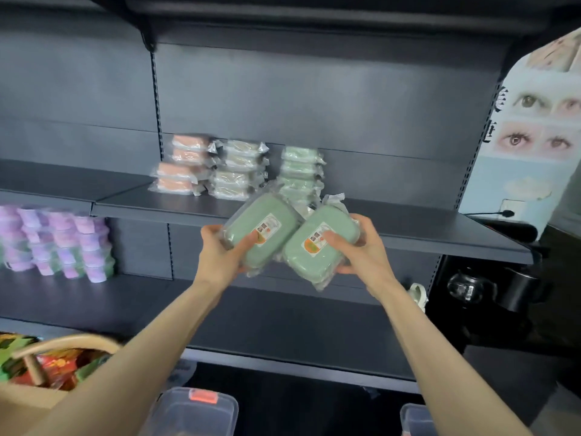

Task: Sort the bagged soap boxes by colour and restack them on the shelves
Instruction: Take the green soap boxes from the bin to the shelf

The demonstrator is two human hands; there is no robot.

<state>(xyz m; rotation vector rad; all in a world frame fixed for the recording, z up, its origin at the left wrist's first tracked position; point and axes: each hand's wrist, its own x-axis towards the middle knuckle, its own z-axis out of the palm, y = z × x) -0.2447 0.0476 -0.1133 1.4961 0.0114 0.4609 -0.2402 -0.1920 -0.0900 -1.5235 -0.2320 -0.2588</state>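
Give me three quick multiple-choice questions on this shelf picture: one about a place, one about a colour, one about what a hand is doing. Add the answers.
1. Among the soap piles on the shelf, where is the green stack?
A) leftmost
B) middle
C) rightmost

2. What colour are the left box and the right box being held?
A) pink
B) green
C) purple

3. What is the left hand doing?
A) hanging idle
B) gripping a bagged box
C) pressing flat on the shelf

Answers:
1. C: the pink boxes and cream boxes both stand to its left.
2. B: both show green through their bags.
3. B: its thumb and fingers curl round the left box.
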